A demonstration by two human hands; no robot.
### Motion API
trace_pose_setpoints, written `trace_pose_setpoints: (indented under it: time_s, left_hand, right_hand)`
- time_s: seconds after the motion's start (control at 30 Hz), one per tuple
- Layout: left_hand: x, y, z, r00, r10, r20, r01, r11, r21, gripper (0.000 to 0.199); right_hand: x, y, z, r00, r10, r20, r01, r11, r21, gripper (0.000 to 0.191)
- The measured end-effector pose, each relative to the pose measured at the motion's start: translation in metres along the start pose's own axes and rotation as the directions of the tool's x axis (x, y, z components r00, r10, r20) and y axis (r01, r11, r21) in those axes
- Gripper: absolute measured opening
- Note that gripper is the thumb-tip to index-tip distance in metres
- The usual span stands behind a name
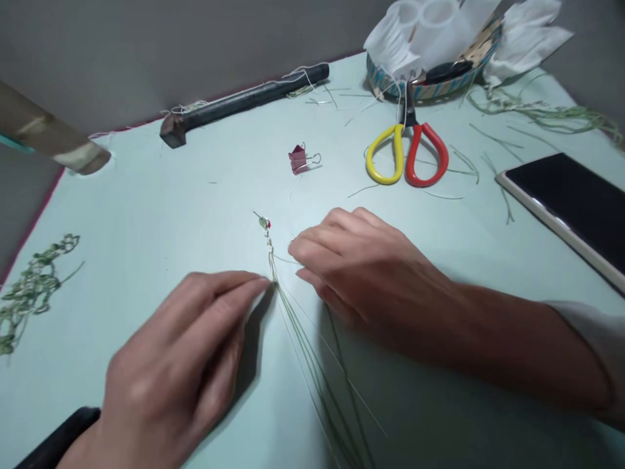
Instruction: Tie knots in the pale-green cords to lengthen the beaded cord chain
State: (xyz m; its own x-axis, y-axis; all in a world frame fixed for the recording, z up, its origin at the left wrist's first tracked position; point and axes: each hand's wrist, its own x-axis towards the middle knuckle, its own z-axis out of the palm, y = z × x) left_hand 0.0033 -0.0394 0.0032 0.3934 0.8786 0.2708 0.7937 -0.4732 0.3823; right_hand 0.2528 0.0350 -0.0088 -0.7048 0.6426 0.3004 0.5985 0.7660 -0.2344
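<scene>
A small piece of knotted cord work (269, 240), with pale beads or knots and a red bit near its top, lies mid-table. From its lower end, a bundle of thin green and white cords (305, 342) fans toward the table's near edge. My left hand (180, 358) is closed in a pinch, thumb and forefinger pressed together on the bundle just below the knots. To the right, my right hand (364, 270) has its fingers closed on a single thin cord that runs from the knots to its fingertips. The exact grip there is partly hidden.
Farther back lie a maroon binder clip (297, 160), scissors (407, 153) with yellow and red handles, and a dark bar (244, 101). A basket (439, 85) stands behind; a phone (576, 208) lies right, knotted green cord (34, 286) left. Loose cord scraps surround the scissors.
</scene>
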Motion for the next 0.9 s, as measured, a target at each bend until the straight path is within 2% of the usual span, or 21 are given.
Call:
trace_pose_setpoints:
  time_s: [0.07,0.17,0.23,0.3,0.4,0.6,0.8,0.9]
  left_hand:
    - [0.016,0.003,-0.002,0.993,-0.117,-0.030,0.117,0.993,0.003,0.026]
    - [0.041,0.003,0.000,0.963,-0.267,0.030,0.268,0.963,-0.034,0.018]
    - [0.054,0.001,0.005,0.952,-0.304,0.041,0.306,0.951,-0.047,0.017]
    - [0.061,0.000,0.009,0.957,-0.288,0.036,0.290,0.956,-0.048,0.016]
    - [0.063,0.000,0.014,0.967,-0.254,0.028,0.255,0.966,-0.033,0.017]
    - [0.059,0.002,0.015,0.963,-0.267,0.034,0.268,0.963,-0.025,0.020]
    - [0.059,0.004,0.007,0.895,-0.437,0.092,0.446,0.872,-0.200,0.018]
    - [0.061,0.006,0.006,0.846,-0.502,0.178,0.532,0.778,-0.333,0.015]
  right_hand:
    - [0.012,-0.002,0.001,0.999,0.027,0.046,-0.023,0.997,-0.071,0.013]
    - [0.024,-0.004,0.004,0.997,0.016,0.077,-0.005,0.990,-0.139,0.022]
    - [0.028,-0.005,0.006,0.997,0.003,0.077,0.009,0.987,-0.162,0.033]
    - [0.030,-0.004,0.008,0.997,0.005,0.073,0.008,0.986,-0.166,0.038]
    - [0.031,-0.003,0.009,0.996,0.050,0.073,-0.042,0.993,-0.108,0.031]
    - [0.030,-0.002,0.009,0.972,0.194,0.132,-0.212,0.967,0.144,0.015]
    - [0.024,0.003,0.013,0.981,0.184,0.063,-0.195,0.940,0.280,0.026]
    - [0.023,0.006,0.013,0.987,0.153,0.045,-0.159,0.938,0.308,0.032]
